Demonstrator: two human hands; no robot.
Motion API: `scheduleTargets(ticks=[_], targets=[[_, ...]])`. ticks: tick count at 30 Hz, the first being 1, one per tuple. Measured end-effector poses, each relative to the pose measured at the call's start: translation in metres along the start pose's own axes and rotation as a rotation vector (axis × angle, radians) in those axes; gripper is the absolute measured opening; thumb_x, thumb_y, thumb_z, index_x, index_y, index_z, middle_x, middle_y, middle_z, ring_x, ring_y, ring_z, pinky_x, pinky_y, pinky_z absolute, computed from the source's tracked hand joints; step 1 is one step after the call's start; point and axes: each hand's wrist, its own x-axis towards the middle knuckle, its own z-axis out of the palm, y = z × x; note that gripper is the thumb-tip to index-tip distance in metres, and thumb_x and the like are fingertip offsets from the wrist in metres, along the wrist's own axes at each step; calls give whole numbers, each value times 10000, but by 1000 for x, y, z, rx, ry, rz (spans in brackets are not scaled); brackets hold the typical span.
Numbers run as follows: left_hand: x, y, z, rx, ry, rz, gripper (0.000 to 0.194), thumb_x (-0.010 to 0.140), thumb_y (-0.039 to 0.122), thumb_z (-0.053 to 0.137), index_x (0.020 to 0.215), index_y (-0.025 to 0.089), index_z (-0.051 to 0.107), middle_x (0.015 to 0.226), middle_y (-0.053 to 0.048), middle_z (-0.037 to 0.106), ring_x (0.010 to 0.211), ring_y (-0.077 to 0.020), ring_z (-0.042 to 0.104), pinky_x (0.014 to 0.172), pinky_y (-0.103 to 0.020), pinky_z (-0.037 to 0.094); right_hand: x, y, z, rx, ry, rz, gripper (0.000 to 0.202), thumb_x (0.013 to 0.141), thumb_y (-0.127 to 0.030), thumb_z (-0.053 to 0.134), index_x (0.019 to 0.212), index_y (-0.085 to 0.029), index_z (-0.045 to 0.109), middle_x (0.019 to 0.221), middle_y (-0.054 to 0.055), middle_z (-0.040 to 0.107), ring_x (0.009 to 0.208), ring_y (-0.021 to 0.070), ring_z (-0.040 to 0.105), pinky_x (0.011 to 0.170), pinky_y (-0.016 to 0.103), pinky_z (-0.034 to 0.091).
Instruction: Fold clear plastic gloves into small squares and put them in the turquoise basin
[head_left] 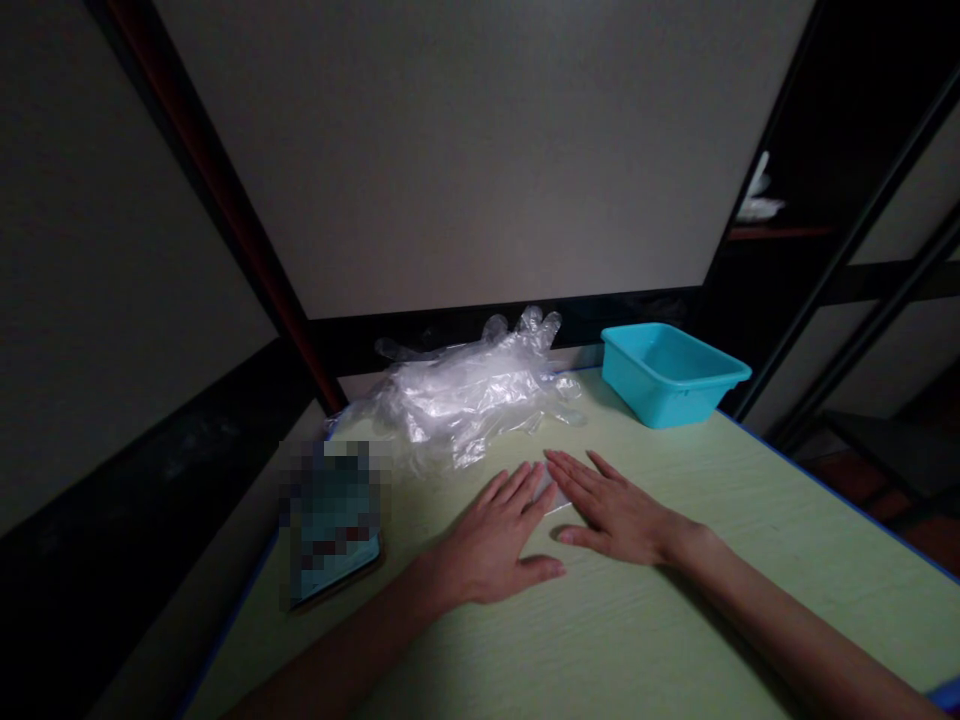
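My left hand (501, 545) lies flat on the pale green table (517, 660) with its fingers stretched out. My right hand (609, 505) rests beside it, also flat, thumb apart from the fingers. Between and partly beneath the fingertips is a small, thin, whitish piece (553, 492), mostly covered, so its kind does not show. Just beyond the hands spreads a loose pile of clear plastic disposable gloves (472, 385). Neither hand touches that pile.
An aqua plastic basin (675, 385) stands at the table's back right corner. On the left edge lies a blurred-out, bluish-green flat object (337, 540). A pale wall panel (480, 160) rises behind the table. At the right are dark shelving and frame bars.
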Motion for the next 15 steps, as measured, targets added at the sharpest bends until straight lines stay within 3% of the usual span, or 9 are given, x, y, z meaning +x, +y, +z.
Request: scheduleTargets(ticks=[11,13,15], targets=[[-2,0,1,-21,1,-33,831,779,583,377,1366,123,10,1434,-116,10,1306,-217,-25,1049,-387,88,-1,4,-3,69,46,-17,772,817,-569,343,1376,-128,46,1418,149,97,1299,230,95,1032,474,141],[-2,0,1,-27,29,-47,882,753,571,436,1364,120,-13,1435,-119,-7,1304,-230,-39,1050,-389,88,-2,8,-8,87,78,-58,745,817,-540,384,1377,-149,85,1415,136,158,1291,233,155,1026,472,175],[-2,0,1,-31,55,-58,929,726,562,484,1363,120,-30,1435,-121,-18,1302,-239,-49,1051,-396,79,-4,13,-13,77,126,-91,655,820,-494,428,1352,-168,229,1365,126,320,1245,235,291,1006,457,241]])
